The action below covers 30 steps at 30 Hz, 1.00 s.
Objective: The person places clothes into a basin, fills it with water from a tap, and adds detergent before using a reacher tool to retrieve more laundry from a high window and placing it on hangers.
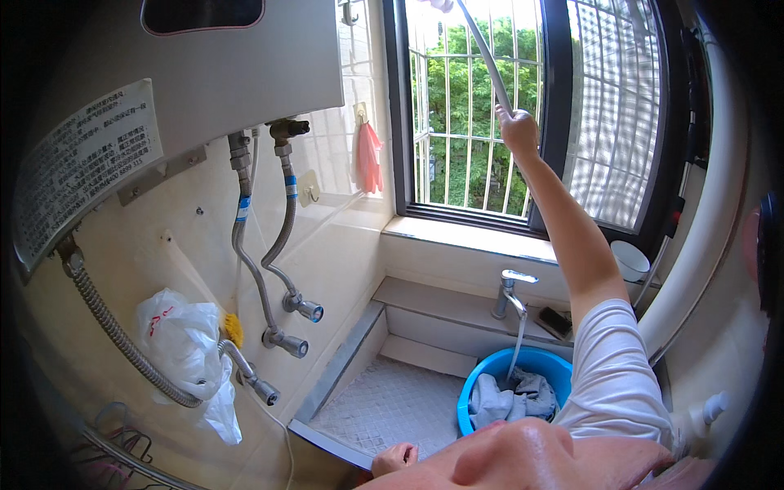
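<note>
My right hand [519,128] is raised in front of the window, gripping the lower end of a grey pole [489,58]. The pole slants up and left, past a pale object [440,5] cut off by the top edge. Low in the view, my left hand [395,458] is curled beside the front rim of the tiled sink [337,446]; whether it grips anything is hidden. A blue plastic basin [463,404] stands in the sink with wet grey cloth [493,395] inside. Water runs into it from the chrome faucet [505,294].
A water heater [245,67] hangs at left, above braided hoses [242,236] and angle valves [293,346]. A white plastic bag [177,343] hangs below. Pink gloves [369,159] hang by the barred window [471,135]. A white bowl [629,260] sits on the sill near a white pipe [723,208].
</note>
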{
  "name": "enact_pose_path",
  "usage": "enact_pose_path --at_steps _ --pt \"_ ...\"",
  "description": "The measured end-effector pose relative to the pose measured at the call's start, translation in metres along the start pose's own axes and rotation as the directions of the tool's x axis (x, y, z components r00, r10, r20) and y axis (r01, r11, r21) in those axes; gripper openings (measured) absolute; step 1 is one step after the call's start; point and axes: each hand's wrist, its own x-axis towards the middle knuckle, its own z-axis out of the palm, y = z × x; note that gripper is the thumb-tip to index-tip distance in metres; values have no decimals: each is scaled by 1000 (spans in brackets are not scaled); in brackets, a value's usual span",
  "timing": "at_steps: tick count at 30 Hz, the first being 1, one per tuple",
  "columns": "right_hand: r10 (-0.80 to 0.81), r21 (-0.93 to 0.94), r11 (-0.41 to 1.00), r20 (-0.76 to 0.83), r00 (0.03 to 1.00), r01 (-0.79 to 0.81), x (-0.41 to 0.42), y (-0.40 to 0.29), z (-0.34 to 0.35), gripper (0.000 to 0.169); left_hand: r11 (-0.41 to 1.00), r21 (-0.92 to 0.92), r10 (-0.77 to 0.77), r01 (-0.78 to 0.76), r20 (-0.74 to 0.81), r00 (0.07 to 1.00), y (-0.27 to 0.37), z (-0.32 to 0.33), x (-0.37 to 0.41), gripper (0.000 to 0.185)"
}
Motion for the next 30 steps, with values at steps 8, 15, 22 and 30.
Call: enact_pose_path --at_steps 8,15,22,30 --pt "-7 -52 999 -9 1000 7 -11 -5 -19 45 1000 -17 -3 3 17 1000 7 -7 3 10" --pt "-89 -69 994 -55 995 85 -24 11 -20 45 999 -30 16 -16 12 1000 2 -4 1 10" --pt "-179 -115 980 -136 974 164 -17 22 -13 48 999 -23 38 -38 -2 999 -4 -1 -1 10" --pt "-153 -190 973 -106 982 131 21 -5 -19 48 999 -30 43 -43 5 999 -5 0 0 11"
